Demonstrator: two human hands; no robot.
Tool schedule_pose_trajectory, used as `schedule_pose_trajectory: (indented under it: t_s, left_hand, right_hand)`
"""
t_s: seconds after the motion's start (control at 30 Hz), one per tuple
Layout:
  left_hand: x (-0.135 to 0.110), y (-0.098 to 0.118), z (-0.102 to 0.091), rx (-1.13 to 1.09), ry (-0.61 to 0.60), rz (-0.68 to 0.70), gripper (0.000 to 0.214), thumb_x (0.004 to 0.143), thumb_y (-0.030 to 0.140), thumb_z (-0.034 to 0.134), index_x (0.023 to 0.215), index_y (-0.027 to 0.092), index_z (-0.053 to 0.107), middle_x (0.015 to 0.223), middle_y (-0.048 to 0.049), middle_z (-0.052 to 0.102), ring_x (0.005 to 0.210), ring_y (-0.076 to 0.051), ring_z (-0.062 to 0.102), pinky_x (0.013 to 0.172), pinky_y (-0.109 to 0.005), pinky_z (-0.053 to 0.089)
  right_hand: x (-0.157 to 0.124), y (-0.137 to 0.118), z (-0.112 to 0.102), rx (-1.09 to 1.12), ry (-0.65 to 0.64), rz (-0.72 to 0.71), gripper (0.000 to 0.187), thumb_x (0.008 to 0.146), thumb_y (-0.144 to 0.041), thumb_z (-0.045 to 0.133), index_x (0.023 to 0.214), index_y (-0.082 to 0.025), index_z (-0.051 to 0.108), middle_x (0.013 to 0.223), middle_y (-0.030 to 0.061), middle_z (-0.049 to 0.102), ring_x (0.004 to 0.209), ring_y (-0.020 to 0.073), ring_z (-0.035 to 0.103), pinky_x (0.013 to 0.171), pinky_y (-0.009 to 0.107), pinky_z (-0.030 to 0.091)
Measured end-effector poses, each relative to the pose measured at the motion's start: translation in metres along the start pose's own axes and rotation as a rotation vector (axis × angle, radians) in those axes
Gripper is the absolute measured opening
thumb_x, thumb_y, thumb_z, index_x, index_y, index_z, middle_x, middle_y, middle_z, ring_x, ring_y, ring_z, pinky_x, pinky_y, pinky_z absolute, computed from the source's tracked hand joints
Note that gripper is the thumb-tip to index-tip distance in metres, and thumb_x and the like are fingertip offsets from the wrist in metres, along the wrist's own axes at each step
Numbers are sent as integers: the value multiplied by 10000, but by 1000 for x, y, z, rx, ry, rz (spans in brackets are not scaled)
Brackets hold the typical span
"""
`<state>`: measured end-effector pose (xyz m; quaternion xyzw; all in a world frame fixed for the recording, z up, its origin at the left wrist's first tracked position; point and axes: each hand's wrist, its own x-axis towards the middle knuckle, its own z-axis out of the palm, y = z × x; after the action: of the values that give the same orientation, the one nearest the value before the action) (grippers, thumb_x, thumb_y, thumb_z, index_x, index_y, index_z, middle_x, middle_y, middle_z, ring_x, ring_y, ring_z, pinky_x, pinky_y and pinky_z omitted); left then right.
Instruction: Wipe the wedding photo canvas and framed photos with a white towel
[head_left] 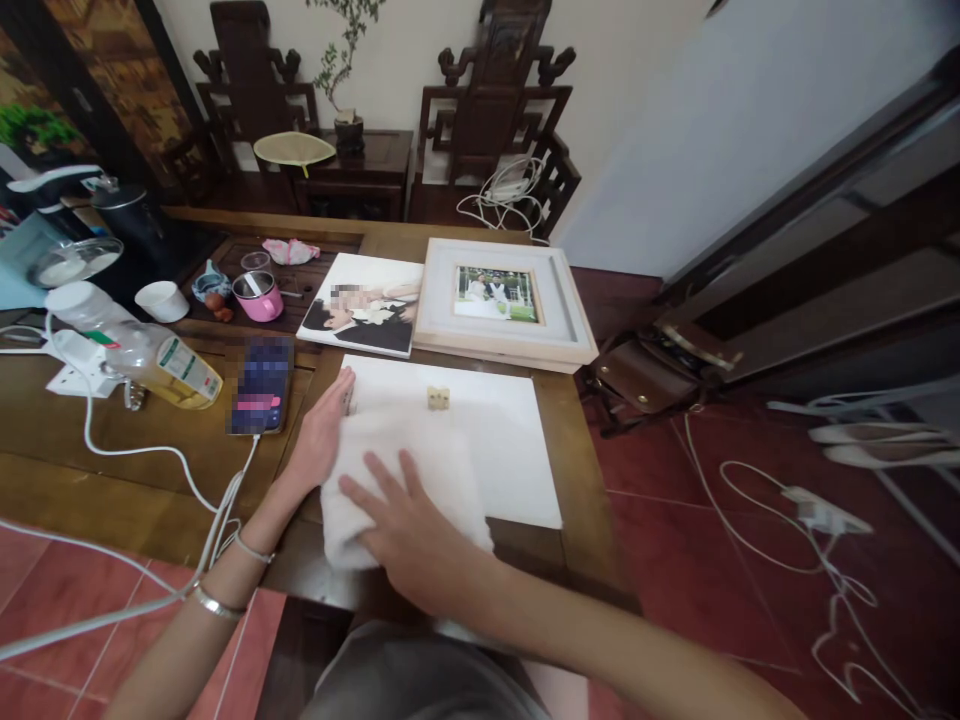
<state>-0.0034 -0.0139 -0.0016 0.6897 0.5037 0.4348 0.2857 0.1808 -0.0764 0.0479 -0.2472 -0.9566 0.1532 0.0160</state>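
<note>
A white rectangular board [517, 450] lies flat on the wooden table. My left hand [321, 430] rests along its left edge, fingers stretched out and close together. Over the board's near left part, and past its front edge, spreads a thick white cloth [442, 450]. My right hand [412, 535] presses on the cloth from above with its visible fingers spread; its thumb side is partly hidden. Beyond the cloth, a small beige block with dark spots [438, 398] sits on the board.
Behind the board are a photo panel [367, 310] and a framed photo [499, 295]. To the left lie a charging phone [262, 385], an oil-coloured bottle [176, 365], a pink mug [259, 296] and a power strip [75, 370]. White cables [217, 510] hang over the front edge.
</note>
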Motion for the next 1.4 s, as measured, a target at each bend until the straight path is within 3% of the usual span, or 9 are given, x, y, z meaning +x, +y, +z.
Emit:
schedule_pose_trajectory:
  t_s: [0.13,0.3,0.43,0.63,0.77,1.0,1.13,1.27,1.4]
  left_hand:
    - [0,2,4,157,-109,14,525,994,449,253,1351,169,518,1458,-123,460,1402,-216,351,1179,-466,224]
    - [0,-1,7,261,-162,17,468,994,373,291,1331,151,529,1452,-127,467,1402,-224,351,1181,-484,202]
    - [3,1,6,282,-148,39,419,991,328,310,1288,181,566,1372,-105,558,1322,-236,463,1182,-480,210]
    - [4,2,4,328,-172,74,366,969,299,381,1224,187,618,1271,-112,631,1203,-259,563,1151,-505,275]
    - [1,-5,6,331,-168,69,398,956,303,406,1308,187,552,1412,-118,516,1360,-259,416,1165,-531,233]
    - [-1,-9,9,349,-156,78,398,954,275,403,1305,155,546,1416,-144,505,1373,-239,400,1162,-523,244]
    - [0,-8,9,361,-148,79,392,952,272,408,1299,159,552,1414,-142,508,1369,-239,405,1162,-525,247]
    - [0,-8,9,362,-130,90,388,951,278,413,1288,159,563,1407,-140,517,1363,-238,416,1162,-517,259]
    - [1,-7,8,348,-122,86,387,950,290,422,1289,172,566,1404,-133,520,1361,-238,419,1161,-520,258]
  right_hand:
    - [-23,7,-11,41,-68,157,370,828,-79,471,1115,-174,685,1490,96,418,1388,418,264,1076,692,216]
    - [4,53,-33,-7,-2,395,531,756,-7,435,1230,-166,613,1437,117,485,1337,373,368,1054,582,297]
    - [51,80,-50,110,117,337,505,765,-11,382,1177,-185,615,1109,79,699,1086,280,588,939,420,406]
    - [81,87,-54,159,186,217,494,753,-10,380,1147,-180,624,1056,65,713,954,236,633,821,307,422]
    - [44,96,-56,189,177,339,494,710,21,391,1083,-154,663,1012,82,722,938,223,642,784,263,425]
    - [-68,125,-50,31,214,582,487,652,11,397,1021,-171,658,866,72,710,812,230,656,710,280,467]
    - [-115,113,-43,-250,347,802,455,689,17,395,1036,-166,626,1144,192,650,965,337,656,684,383,514]
    - [-117,101,-23,-320,384,591,432,687,74,365,867,-163,678,1515,138,359,1385,368,316,986,551,441]
    - [-93,106,4,-252,257,404,505,602,67,465,958,-173,731,1501,98,388,1417,420,181,1051,734,236]
